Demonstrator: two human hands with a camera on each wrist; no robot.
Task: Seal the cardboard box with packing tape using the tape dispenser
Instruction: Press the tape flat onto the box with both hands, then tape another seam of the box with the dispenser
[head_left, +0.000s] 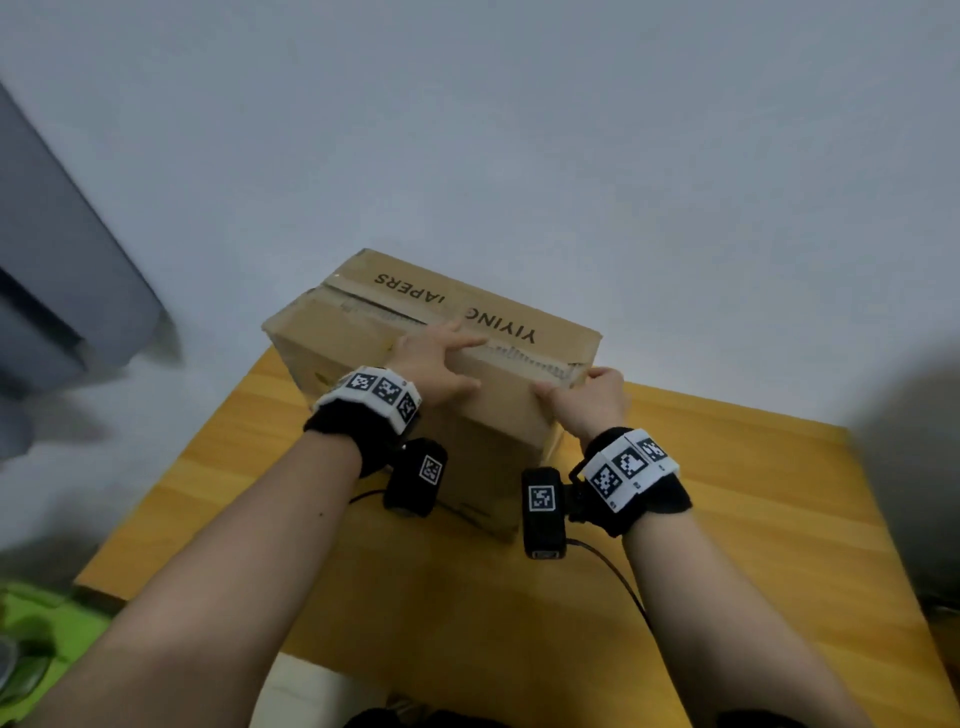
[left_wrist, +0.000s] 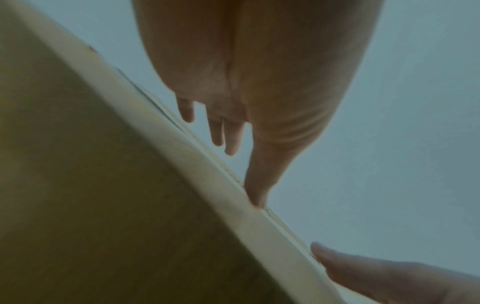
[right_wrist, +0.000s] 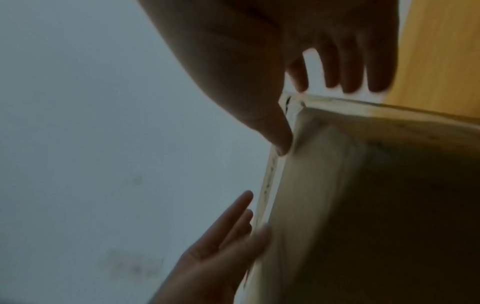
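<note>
table (head_left: 727, 519): box (head_left: 488, 436) on its far-left corner, flaps down | right hand (head_left: 592, 402) at the box's near-right top corner — thumb on the edge, fingers loose over the end | left hand (head_left: 434, 364) flat on top — straight fingers along the seam

Cardboard box (head_left: 519, 312) top flap, upside-down black print "YIYING", then "APERS"

Head view looks down, while both wrist views, close in, share the box (head_left: 332, 338) top edge.
</note>
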